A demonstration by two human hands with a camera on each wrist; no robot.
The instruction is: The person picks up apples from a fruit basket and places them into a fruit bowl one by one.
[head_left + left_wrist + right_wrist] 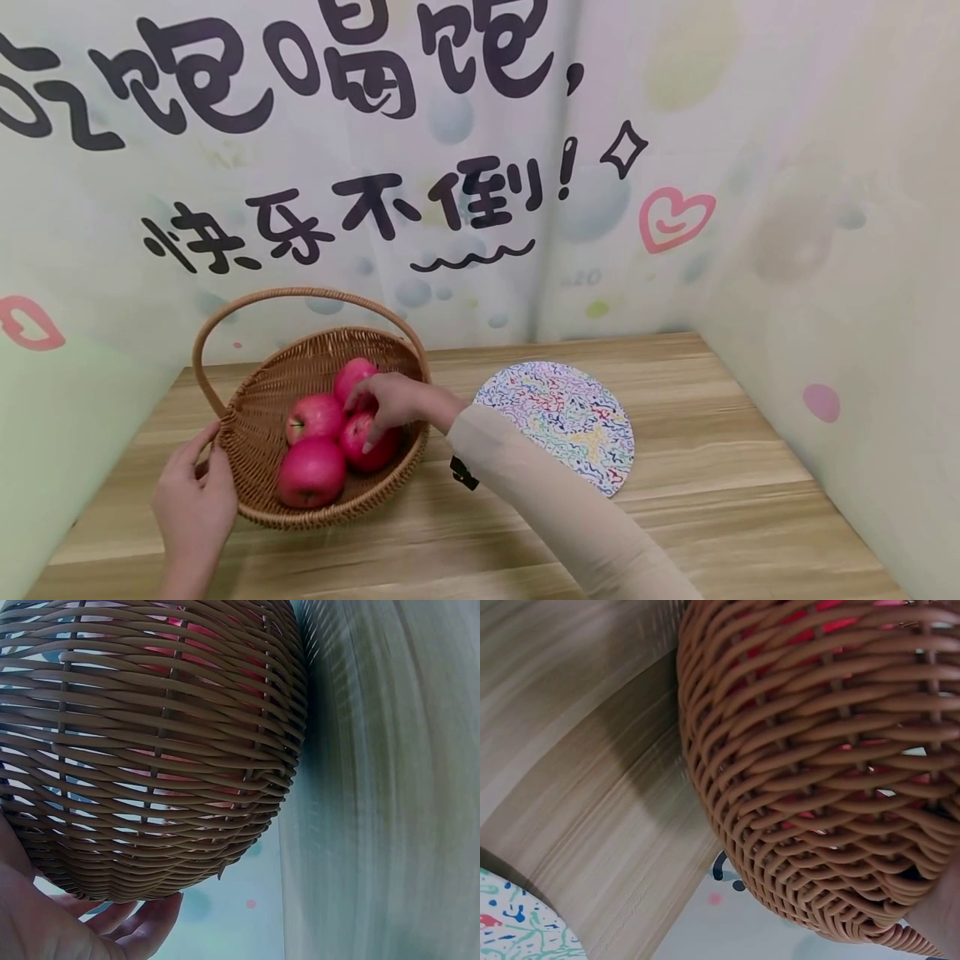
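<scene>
A brown wicker basket with a tall arched handle stands tilted at the left of the table, its mouth facing the head camera. My left hand grips its left rim near the handle's foot; in the left wrist view, fingers show beyond the woven edge. Inside the basket, my right hand has its fingers curled over the rightmost red apple. More red apples lie against it: one in front, one at the left and one behind. The weave hides the right fingers in the right wrist view.
A round board with a multicoloured squiggle pattern lies flat on the wooden table, right of the basket and partly under the right sleeve. A printed backdrop rises behind the table, with pale walls at both sides.
</scene>
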